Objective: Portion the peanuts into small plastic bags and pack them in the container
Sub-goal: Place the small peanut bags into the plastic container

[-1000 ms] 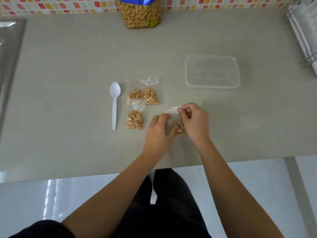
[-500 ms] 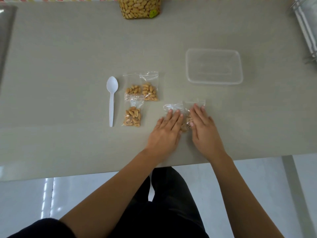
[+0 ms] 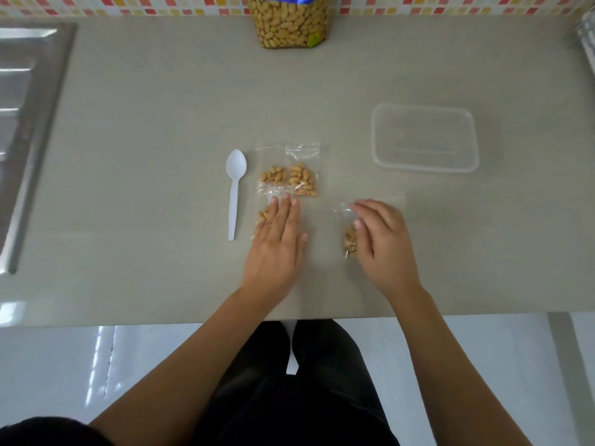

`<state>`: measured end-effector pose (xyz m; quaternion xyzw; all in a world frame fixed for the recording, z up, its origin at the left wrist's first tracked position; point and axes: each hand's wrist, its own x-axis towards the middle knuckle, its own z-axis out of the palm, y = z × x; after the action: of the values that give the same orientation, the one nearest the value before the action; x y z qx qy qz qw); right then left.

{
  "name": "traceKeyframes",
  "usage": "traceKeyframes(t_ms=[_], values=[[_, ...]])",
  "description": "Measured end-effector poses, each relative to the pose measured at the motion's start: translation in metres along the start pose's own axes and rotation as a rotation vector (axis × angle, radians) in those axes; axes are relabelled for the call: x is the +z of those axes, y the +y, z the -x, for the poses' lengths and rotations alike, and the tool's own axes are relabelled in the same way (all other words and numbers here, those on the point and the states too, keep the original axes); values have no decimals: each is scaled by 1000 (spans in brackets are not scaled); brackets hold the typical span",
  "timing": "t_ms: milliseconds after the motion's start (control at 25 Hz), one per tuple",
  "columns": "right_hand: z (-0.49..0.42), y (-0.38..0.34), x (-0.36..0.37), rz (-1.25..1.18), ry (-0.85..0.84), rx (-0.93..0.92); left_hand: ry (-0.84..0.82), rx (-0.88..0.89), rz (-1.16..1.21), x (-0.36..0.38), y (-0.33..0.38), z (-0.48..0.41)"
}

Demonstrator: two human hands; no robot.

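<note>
Peanut bag (image 3: 349,243) lying front-to-back, mouth pointing away, pinched by right hand (image 3: 383,243), left hand (image 3: 277,246) flat on second bag (image 3: 262,216)

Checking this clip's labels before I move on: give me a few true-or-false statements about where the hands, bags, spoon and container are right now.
1. The clear container holds no bags. True.
2. The white spoon lies right of the container. False: it lies left of the two rear bags, well away from the container.
3. The left hand lies flat, fingers straight, on the left bag of peanuts. True.
4. The right hand holds the spoon. False: its curled fingers and thumb are on the right bag.
5. The large peanut package stands at the back of the counter. True.
</note>
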<state>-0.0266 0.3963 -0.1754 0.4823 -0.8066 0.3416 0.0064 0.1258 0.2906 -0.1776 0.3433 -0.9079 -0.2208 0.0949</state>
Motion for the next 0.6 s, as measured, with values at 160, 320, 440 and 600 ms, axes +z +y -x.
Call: traceKeyframes(t_ms=[160,320,440,600], values=[[-36,-46,47,4,-101,19,42,-39,-163,5,-37,15],[-62,-54,75,130,-271,67,80,20,-185,18,-48,16],[-66,-54,76,146,-201,0,82,17,-164,20,-48,16],[-60,-59,72,-315,-211,44,183,-10,58,4,-40,16]])
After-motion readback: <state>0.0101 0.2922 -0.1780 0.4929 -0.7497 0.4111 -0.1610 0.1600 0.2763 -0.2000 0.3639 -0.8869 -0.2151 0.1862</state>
